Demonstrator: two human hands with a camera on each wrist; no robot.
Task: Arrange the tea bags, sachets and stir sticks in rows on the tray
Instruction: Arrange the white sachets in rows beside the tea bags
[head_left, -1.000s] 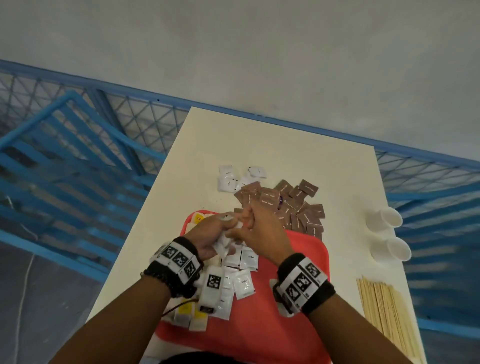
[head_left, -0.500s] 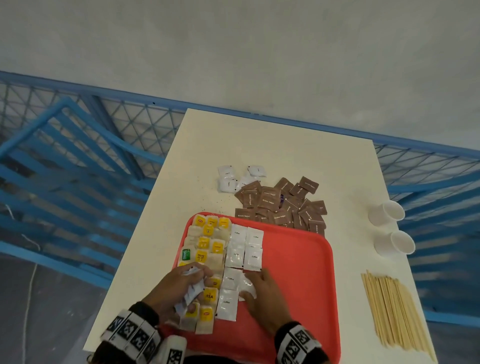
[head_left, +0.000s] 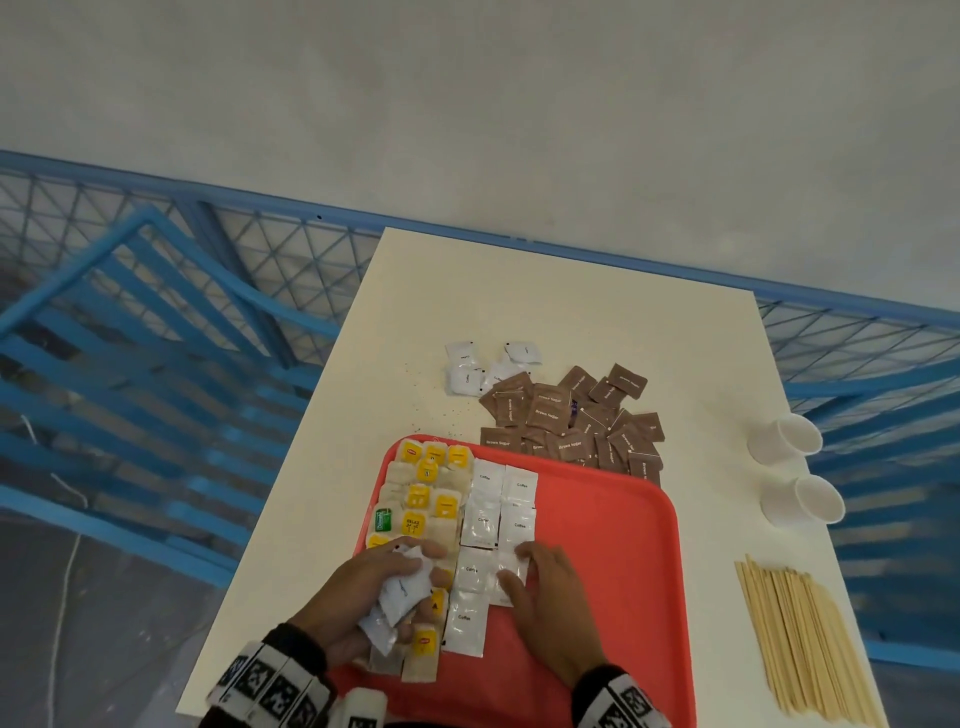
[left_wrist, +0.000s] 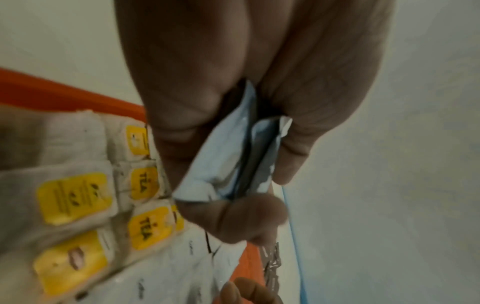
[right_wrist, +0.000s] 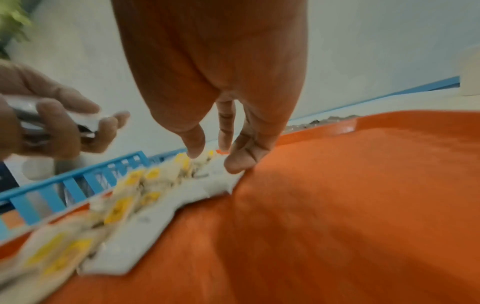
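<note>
My left hand (head_left: 363, 597) grips small stack of white sachets (head_left: 402, 597) over near-left part of red tray (head_left: 613, 571) — fingers curled round them. My right hand (head_left: 540, 603) flat, fingers straight, pressing a laid white coffee sachet (head_left: 511, 571) into second white column. Tea bags (head_left: 426, 499) in rows along tray's left side, white sachets just beside. Beyond tray — brown sugar sachets (head_left: 571, 415) piled, few loose white sachets (head_left: 467, 364). Stir sticks (head_left: 800, 639) on table (head_left: 571, 312) at right, two paper cups (head_left: 789, 467) further back.
</note>
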